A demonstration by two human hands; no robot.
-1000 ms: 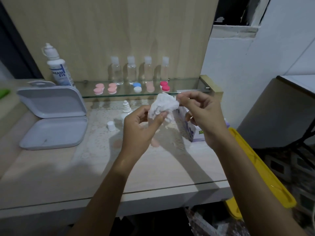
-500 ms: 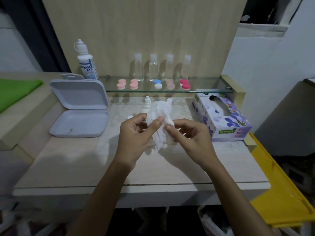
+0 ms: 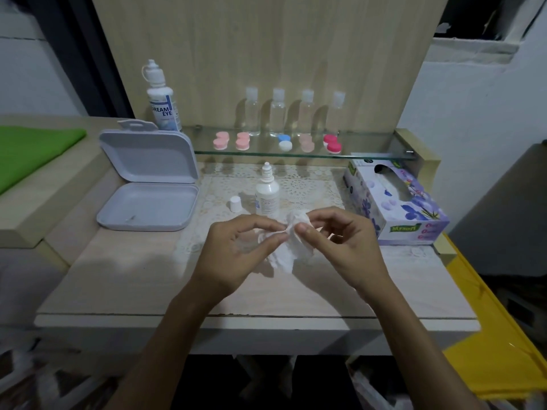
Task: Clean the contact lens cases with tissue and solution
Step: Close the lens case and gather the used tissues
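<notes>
Both hands pinch one crumpled tissue (image 3: 288, 247) above the counter (image 3: 124, 279): left hand (image 3: 236, 253) fingers curled on its left edge, right hand (image 3: 337, 247) thumb and fingertips on top. Any case inside: cannot tell. Open solution bottle (image 3: 267, 193) just behind, cap (image 3: 236, 203) beside. Five cases (image 3: 276, 142) on glass shelf (image 3: 370, 153). Tissue box (image 3: 396, 202) right.

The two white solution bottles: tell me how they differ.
The large bottle stands capped at the glass shelf's left end; the small bottle stands uncapped on the table, its cap beside it. The large one reads DREAM EYE; the small one's print is illegible. Both are upright.
</notes>
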